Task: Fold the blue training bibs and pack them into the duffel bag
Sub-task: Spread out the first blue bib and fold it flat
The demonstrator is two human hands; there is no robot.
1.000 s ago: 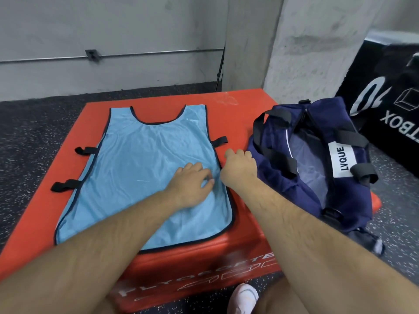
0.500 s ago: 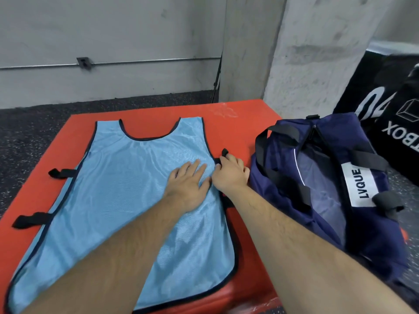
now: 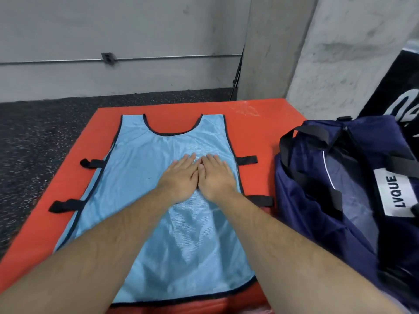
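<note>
A red mat (image 3: 267, 130) lay on a dark, speckled floor (image 3: 40, 132). Behind it stood a grey wall (image 3: 113, 30) with a thin metal pipe (image 3: 170, 56) running along it, and a big concrete post (image 3: 340, 53) stood at the back right. A black box (image 3: 390, 94) with white marks sat at the far right. There was one blue bib (image 3: 181, 245), and it lay flat and spread out on the mat, with its neck hole pointing to the wall. It had black trim and four black straps, two on the left side (image 3: 90, 163) and two on the right side (image 3: 247, 160). There was one dark blue bag (image 3: 317, 223), and it sat on the right edge of the mat, just beside the bib. Its top was open, and a white tag on it said LVQUE. Two bare hands were in view. The left hand (image 3: 181, 175) and the right hand (image 3: 215, 175) lay flat on the middle of the bib, palms down, fingers straight. They touched each other side by side. They pressed on the cloth but did not grab it.
</note>
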